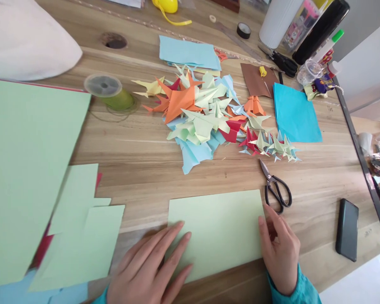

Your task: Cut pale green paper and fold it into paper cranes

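A pale green sheet of paper (221,236) lies flat on the wooden table in front of me. Over its left edge rests my left hand (152,266), fingers spread and fingertips on the paper. My right hand (280,247) pinches the sheet's right edge between thumb and forefinger; the other fingers curl underneath. Black-handled scissors (276,188) lie just beyond that hand. Farther back is a heap of folded paper shapes (205,114) in orange, green, blue and red, with a row of smaller ones at its right end.
Large green sheets (28,169) and cut pieces (82,240) cover the left side. A thread spool (110,90) stands behind them. Blue paper (190,52) and turquoise paper (296,112) lie at the back. A phone (347,230) is near the right edge, bottles (319,31) at back right.
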`<control>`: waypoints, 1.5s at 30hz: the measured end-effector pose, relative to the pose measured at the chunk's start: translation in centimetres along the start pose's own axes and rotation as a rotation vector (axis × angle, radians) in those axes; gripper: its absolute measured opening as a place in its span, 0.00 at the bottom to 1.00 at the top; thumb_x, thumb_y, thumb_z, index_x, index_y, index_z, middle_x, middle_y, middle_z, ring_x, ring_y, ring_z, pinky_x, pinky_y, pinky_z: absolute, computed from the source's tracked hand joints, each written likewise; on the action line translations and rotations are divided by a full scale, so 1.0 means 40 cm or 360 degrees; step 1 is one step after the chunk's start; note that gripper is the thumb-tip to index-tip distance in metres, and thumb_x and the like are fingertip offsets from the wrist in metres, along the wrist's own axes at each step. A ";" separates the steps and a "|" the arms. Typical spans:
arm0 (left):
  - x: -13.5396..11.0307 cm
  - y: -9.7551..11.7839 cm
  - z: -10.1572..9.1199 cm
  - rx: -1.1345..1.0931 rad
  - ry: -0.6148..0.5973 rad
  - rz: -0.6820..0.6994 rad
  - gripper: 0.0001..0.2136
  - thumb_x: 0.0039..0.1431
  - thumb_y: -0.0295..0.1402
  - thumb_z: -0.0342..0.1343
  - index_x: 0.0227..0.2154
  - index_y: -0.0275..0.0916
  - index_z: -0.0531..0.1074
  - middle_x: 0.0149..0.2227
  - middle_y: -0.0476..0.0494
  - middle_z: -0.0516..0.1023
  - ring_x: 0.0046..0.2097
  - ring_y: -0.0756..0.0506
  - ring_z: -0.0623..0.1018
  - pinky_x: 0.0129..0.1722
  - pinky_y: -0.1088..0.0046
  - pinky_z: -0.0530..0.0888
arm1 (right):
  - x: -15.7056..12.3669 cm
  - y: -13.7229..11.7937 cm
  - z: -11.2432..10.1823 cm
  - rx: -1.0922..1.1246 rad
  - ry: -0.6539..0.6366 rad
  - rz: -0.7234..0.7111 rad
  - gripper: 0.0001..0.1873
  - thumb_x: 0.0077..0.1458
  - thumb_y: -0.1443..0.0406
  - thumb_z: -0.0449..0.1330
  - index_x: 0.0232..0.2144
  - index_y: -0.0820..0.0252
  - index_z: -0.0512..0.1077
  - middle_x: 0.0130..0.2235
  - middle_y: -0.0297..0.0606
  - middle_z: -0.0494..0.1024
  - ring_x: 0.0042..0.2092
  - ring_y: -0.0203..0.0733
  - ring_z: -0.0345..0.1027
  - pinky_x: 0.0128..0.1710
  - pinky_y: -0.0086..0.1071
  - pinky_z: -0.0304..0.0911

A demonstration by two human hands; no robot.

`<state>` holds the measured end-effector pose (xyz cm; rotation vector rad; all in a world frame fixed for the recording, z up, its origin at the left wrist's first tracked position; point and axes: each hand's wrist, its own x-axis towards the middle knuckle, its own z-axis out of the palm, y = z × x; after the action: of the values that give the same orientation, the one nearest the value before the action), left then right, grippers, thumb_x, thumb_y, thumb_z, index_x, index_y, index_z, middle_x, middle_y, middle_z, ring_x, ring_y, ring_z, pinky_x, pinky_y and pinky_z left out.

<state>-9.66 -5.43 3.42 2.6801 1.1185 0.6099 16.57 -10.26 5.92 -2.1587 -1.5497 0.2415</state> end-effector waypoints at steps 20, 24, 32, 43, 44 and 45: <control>0.000 -0.002 -0.001 -0.0013 0.0013 0.0019 0.14 0.58 0.30 0.54 0.46 0.34 0.73 0.50 0.30 0.74 0.49 0.34 0.74 0.47 0.57 0.69 | 0.012 0.001 0.017 -0.0090 -0.0134 -0.0015 0.18 0.62 0.63 0.50 0.49 0.62 0.74 0.42 0.45 0.80 0.40 0.41 0.77 0.38 0.27 0.71; 0.001 -0.001 -0.001 0.0001 0.0013 0.0022 0.14 0.58 0.30 0.54 0.46 0.34 0.72 0.50 0.31 0.74 0.49 0.35 0.74 0.47 0.57 0.69 | 0.011 0.006 0.023 -0.0112 -0.0129 -0.0013 0.17 0.62 0.63 0.51 0.48 0.61 0.74 0.43 0.45 0.80 0.39 0.41 0.77 0.37 0.26 0.71; -0.006 -0.005 0.005 -0.0006 0.0003 0.0042 0.15 0.58 0.31 0.54 0.47 0.32 0.71 0.52 0.29 0.72 0.50 0.33 0.74 0.46 0.55 0.69 | 0.011 0.005 0.025 -0.0114 -0.0113 -0.0016 0.18 0.63 0.64 0.50 0.48 0.63 0.74 0.43 0.45 0.80 0.37 0.40 0.78 0.38 0.26 0.71; 0.000 -0.003 0.001 0.0004 0.0005 0.0035 0.14 0.58 0.30 0.54 0.46 0.33 0.72 0.50 0.30 0.74 0.49 0.33 0.74 0.46 0.56 0.69 | 0.015 0.010 0.028 -0.0080 -0.0084 -0.0014 0.17 0.62 0.65 0.50 0.47 0.61 0.75 0.43 0.45 0.80 0.40 0.41 0.77 0.37 0.25 0.71; 0.000 -0.003 0.001 0.0004 0.0007 0.0036 0.14 0.58 0.30 0.54 0.46 0.33 0.72 0.50 0.30 0.74 0.49 0.33 0.74 0.45 0.56 0.69 | 0.016 0.009 0.027 -0.0077 -0.0084 -0.0011 0.17 0.62 0.65 0.50 0.48 0.61 0.75 0.43 0.45 0.80 0.40 0.41 0.77 0.37 0.25 0.71; 0.000 -0.003 0.001 0.0005 0.0007 0.0037 0.14 0.58 0.30 0.54 0.46 0.33 0.72 0.50 0.30 0.74 0.49 0.33 0.74 0.46 0.56 0.69 | 0.017 0.008 0.027 -0.0073 -0.0086 -0.0007 0.17 0.62 0.65 0.50 0.48 0.61 0.75 0.43 0.45 0.80 0.41 0.41 0.77 0.37 0.25 0.71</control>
<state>-9.69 -5.35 3.35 2.6993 1.0920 0.6189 16.66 -9.45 4.91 -2.2006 -1.6045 0.2671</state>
